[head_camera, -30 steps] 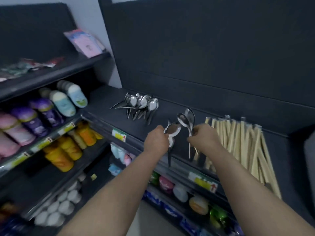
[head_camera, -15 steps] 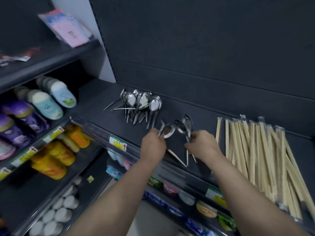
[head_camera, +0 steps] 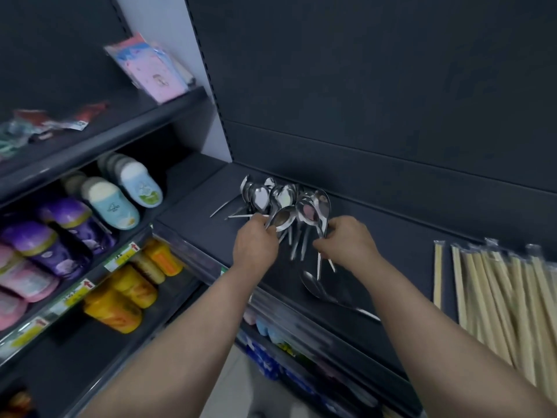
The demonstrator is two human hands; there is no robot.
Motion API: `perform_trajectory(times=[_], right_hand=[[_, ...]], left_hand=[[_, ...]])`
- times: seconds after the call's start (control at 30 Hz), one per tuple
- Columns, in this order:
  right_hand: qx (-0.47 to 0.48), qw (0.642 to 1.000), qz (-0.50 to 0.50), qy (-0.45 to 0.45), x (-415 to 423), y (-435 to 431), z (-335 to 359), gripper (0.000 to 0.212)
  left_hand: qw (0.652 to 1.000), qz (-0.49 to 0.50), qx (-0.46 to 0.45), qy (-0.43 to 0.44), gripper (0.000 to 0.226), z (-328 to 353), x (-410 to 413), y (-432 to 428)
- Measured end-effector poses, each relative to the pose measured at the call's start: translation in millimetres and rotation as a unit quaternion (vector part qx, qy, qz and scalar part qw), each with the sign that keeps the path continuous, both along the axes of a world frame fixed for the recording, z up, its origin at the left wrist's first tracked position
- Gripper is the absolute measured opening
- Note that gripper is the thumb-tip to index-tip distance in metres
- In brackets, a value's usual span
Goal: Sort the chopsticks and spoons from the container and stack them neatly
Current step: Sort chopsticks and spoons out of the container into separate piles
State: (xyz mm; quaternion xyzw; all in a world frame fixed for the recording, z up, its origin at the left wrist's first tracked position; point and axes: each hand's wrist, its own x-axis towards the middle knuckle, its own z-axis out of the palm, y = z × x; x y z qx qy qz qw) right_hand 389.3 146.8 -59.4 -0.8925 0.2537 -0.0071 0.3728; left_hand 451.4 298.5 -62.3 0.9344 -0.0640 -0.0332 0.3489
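Both bare forearms reach forward; left hand (head_camera: 256, 247) grips a spoon (head_camera: 283, 218) by its handle; right hand (head_camera: 346, 242), knuckles up, pinches several spoons (head_camera: 313, 208) by their handles.

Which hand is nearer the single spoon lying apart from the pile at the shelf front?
Right. The right hand grips spoons just behind the lone spoon; the left hand holds a spoon farther left.
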Motion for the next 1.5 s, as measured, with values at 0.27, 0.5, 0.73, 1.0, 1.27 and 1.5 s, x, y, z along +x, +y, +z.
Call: perform_trajectory(times=[0.27,0.5,0.73,1.0,1.27,1.5], right_hand=[[-0.002,0.999,-0.042,0.015,85,41,-10,0.013],[-0.086,0.992,-0.067,0.070,122,60,-17,0.023],[-0.238,0.970,-0.046,0.034,95,54,1,0.022],[-0.209,0.972,-0.051,0.095,-10,20,-1,0.025],[-0.117,0.986,-0.022,0.113,-66,18,-17,0.022],[-0.029,0.992,-0.029,0.119,-61,16,-17,0.014]], left_hand=[[0.998,-0.058,0.027,-0.024,0.014,-9,87,24],[0.970,-0.220,0.073,-0.077,0.011,-29,137,36],[0.962,-0.234,0.055,-0.130,0.022,-18,140,29],[0.912,-0.378,0.148,-0.055,0.013,9,62,-25],[0.817,-0.453,0.322,0.153,0.018,-1,8,-41],[0.956,-0.292,-0.011,0.018,0.015,0,31,-38]])
